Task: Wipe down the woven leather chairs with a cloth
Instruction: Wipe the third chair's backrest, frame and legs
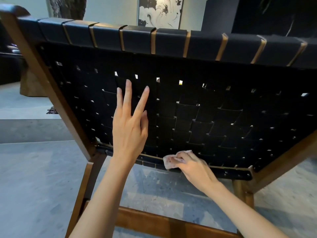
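My right hand (pixel 193 166) grips the cloth (pixel 169 162) low on the chair back (pixel 223 117). My left hand (pixel 128 129), fingers spread straight, steadies it up-left of the right. I'd wipe in even, overlapping strokes.

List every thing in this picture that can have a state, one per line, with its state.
left hand: open, fingers straight and spread, at the woven back; contact cannot be told.
right hand: grips the cloth.
cloth: bunched, pressed against the bottom edge of the weave.
woven back: black straps interlaced, leaning, seen from behind.
wooden frame: standing on the floor.
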Available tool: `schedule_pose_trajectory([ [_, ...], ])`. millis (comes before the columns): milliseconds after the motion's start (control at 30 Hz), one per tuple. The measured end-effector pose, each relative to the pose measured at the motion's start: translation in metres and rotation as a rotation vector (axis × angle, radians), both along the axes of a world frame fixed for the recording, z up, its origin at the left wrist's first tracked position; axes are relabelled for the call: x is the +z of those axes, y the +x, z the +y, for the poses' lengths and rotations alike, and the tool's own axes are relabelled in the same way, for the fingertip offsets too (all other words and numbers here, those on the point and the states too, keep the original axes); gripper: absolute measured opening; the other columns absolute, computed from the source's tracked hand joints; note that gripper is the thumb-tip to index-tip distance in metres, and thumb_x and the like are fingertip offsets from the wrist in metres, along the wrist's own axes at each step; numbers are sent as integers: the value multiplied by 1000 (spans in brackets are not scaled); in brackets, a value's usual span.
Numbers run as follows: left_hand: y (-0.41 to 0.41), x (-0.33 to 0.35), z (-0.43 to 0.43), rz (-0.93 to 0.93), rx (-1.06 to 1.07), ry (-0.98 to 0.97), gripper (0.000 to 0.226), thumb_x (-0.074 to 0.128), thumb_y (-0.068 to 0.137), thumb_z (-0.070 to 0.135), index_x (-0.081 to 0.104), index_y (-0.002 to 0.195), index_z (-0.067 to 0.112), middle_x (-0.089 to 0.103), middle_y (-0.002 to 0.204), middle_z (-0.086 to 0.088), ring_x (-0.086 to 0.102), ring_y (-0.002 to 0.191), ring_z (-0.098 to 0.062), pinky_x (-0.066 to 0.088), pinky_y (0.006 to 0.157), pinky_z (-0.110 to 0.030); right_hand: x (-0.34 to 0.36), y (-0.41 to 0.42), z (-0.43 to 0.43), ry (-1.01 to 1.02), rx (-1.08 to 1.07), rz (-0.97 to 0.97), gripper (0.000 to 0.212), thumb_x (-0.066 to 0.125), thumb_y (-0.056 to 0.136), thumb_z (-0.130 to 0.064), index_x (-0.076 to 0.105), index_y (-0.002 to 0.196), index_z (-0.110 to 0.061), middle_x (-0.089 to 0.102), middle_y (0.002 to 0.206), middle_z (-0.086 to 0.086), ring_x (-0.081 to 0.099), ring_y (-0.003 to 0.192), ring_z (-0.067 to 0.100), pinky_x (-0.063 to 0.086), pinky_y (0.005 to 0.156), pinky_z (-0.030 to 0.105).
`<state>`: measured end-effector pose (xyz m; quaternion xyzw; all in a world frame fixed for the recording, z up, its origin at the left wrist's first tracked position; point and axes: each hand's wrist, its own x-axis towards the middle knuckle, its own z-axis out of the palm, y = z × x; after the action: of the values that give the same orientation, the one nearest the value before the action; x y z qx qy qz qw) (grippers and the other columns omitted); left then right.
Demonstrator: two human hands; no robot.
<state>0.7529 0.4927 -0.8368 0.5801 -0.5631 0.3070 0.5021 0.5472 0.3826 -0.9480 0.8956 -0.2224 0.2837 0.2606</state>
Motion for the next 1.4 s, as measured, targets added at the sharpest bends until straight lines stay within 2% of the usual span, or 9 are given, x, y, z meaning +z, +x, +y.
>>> schedule_pose_trajectory([
  [133,10,-2,1,16,52,1,62,50,99,15,22,153,26,0,162,-8,-5,149,-28,35,109,-55,53,-1,29,-76,288,-208,44,62,90,-1,58,131,-17,67,109,9,63,95,28,59,66,36],
  [233,17,-5,3,78,71,9,61,49,100,19,20,153,28,-2,163,-5,-5,149,-27,36,108,-57,126,8,64,-286,410,-458,40,68,88,1,62,127,-6,70,99,16,67,83,35,57,66,39],
  [433,19,-6,6,196,40,33,64,44,100,22,12,153,37,-10,162,7,-3,150,-24,49,98,-49,197,42,79,-670,284,-517,33,63,93,-5,65,125,-14,64,98,7,54,83,25,49,69,35],
  [633,24,-6,7,160,32,26,69,46,97,9,15,154,33,-7,163,2,-1,150,-25,39,102,-28,197,72,50,-616,173,-566,34,52,97,-13,61,129,-18,47,115,4,43,97,28,48,80,32],
  [733,25,-7,8,145,57,44,79,48,90,-3,15,154,31,-5,163,-1,-4,150,-26,27,108,-23,179,75,45,-614,192,-536,34,56,93,-8,64,125,-15,65,104,7,55,86,27,50,71,32],
  [867,28,-8,11,136,80,77,89,47,83,-10,13,154,31,-5,163,-2,-7,149,-27,34,111,-40,126,74,29,-494,193,-405,46,68,82,0,65,125,-13,67,102,9,59,67,23,47,61,32],
  [967,29,-8,14,122,160,120,98,48,78,-11,7,154,35,-6,163,-2,-12,148,-29,17,118,-55,74,73,14,-397,153,-299,53,71,77,0,62,127,-13,58,99,9,57,64,22,48,61,33],
  [1167,29,-9,19,115,162,153,102,49,78,-11,1,153,38,-7,163,-1,-15,148,-30,8,119,-54,-15,65,5,-85,-76,-1,70,88,47,-6,71,113,-25,64,93,2,63,62,16,52,54,27],
  [1400,47,-9,30,64,217,223,105,53,76,-11,2,153,39,-8,163,0,-14,148,-30,10,118,-56,51,58,47,-243,219,-143,47,72,75,0,67,121,-12,64,94,5,55,83,23,43,70,30],
])
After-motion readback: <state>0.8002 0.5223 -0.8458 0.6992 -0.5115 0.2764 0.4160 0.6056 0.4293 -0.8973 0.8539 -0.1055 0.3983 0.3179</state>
